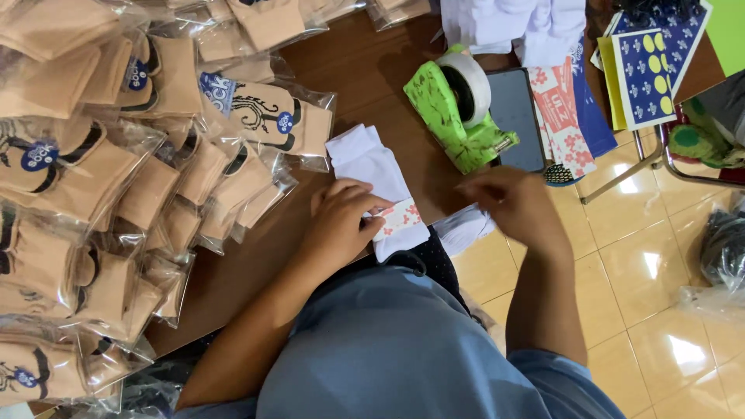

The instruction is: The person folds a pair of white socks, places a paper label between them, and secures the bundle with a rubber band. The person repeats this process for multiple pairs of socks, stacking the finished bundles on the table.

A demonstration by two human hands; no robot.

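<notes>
The left hand (341, 217) presses down on a folded pair of soft white socks (372, 174). Its fingers curl over a small paper band (401, 217) with a pink flower print, wrapped across the socks just beyond the fingertips. The right hand (512, 203) hovers to the right of the band, blurred, so I cannot tell whether its fingers grip anything. The socks lie on bare brown wooden surface (365, 74), their near end at the edge closest to the person. Beyond the right fingers stands a green, leaf-patterned tape dispenser (454, 116) with a white roll, beside a dark flat phone (516, 116). Left of the left fingers, crinkly clear packets of tan socks (116, 178) crowd the surface, leaving only a narrow open strip around the white pair.
</notes>
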